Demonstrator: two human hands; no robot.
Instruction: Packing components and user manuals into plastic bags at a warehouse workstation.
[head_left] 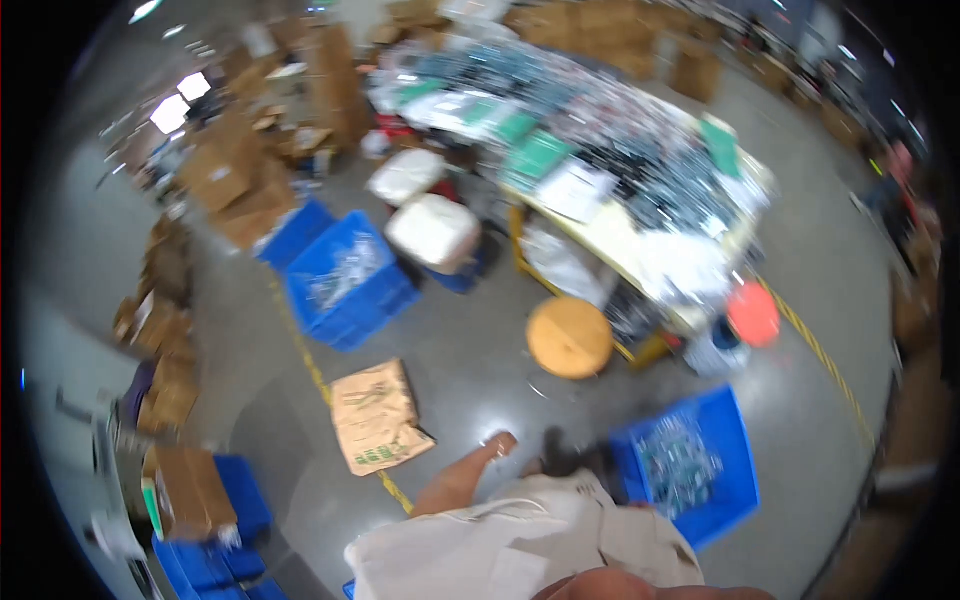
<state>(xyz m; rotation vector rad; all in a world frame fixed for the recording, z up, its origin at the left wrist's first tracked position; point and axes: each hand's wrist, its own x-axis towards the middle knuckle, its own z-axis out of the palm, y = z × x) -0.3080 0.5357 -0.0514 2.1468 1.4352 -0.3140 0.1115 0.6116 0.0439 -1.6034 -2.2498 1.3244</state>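
My left hand (502,443) reaches forward over the grey floor, with its bare forearm coming out from beside my pale clothing (480,555). A small bright glint shows by the fingers, but the hand is too blurred and small to tell if it holds anything. Nearest on its left lies a flat brown paper sack (376,415) with green print. To its right, past a dark blurred shape, stands a blue bin (738,460) of small clear-wrapped items (678,465). Bare skin shows at the lower edge, perhaps my right arm; my right hand does not show.
Ahead is a long table (625,235) heaped with bagged goods. Before it are a round wooden stool (569,338) and a red stool (753,314). Another blue bin (350,310) and white-topped seats (433,230) stand left. Cardboard boxes (195,495) line the left side.
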